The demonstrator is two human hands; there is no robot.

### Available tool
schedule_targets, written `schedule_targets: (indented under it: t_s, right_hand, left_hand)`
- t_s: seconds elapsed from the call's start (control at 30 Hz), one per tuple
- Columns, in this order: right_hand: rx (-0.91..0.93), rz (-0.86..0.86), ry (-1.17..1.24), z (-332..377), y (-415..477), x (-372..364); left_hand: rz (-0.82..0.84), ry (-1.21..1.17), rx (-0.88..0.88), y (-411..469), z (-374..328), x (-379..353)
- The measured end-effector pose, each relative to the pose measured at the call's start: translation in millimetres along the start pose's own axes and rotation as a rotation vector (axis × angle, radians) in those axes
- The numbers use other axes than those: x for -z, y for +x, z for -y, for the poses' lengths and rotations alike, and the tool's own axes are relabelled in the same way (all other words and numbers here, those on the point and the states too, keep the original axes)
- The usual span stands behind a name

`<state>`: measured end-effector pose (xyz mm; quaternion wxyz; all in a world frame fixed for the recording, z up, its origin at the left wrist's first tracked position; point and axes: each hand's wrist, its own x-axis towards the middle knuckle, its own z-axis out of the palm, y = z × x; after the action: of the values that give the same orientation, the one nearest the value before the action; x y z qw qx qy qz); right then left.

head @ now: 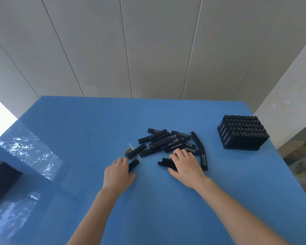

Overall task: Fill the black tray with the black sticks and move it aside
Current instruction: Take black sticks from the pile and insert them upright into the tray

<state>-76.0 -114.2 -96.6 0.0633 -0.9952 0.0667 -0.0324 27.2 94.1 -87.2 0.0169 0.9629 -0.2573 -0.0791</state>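
Left hand [117, 172] round one stick [134, 164]; right hand [185, 167] over two sticks [163, 162], grip hidden.

Black tray [240, 148] full of upright sticks [244, 126], loose black sticks [159, 135] heaped well left of it

The tabletop [78, 138] is a flat mid-blue, with mottled white glare patches on its glossy left side. The black sticks [163, 141] are matt black, and several carry a line of small white lettering. The black tray [237, 148] is the same black, and the round stick tops in it form a regular grid. The wall panels [148, 50] are pale grey with thin dark seams. A small round disc [128, 150] looks dull grey-brown.
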Motion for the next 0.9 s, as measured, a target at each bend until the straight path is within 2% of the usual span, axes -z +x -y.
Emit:
schedule_targets:
  t_s: [0.1,0.2,0.3,0.43,0.6,0.7,0.8,0.9]
  right_hand:
    - [-0.086,0.080,-0.006,4.8,-8.8,-1.1]
    - [-0.168,0.076,0.072,6.1,-18.6,0.7]
    - [-0.243,0.083,0.261,6.4,-27.0,4.7]
    - [-0.279,0.093,0.492,10.7,-43.1,8.3]
    - [-0.332,0.066,0.672,10.3,-56.8,21.1]
    - [-0.386,0.048,0.884,10.1,-58.5,32.6]
    - [-0.420,0.037,1.095,15.7,-56.6,42.5]
    - [-0.412,0.077,1.254,26.5,-52.5,45.7]
  left_hand:
    - [0.029,0.089,-0.005,-2.1,-7.4,-0.7]
    - [-0.097,-0.070,0.054,3.0,-9.8,3.6]
    - [-0.204,-0.205,0.046,23.9,-17.1,14.0]
    - [-0.088,-0.173,0.054,52.8,-26.0,16.2]
    - [0.074,-0.230,0.153,64.4,-25.6,17.8]
    - [0.161,-0.222,0.160,63.9,-21.7,25.4]
    - [0.062,-0.309,0.186,46.6,-21.3,26.9]
    - [-0.025,-0.618,0.292,19.9,-16.0,26.3]
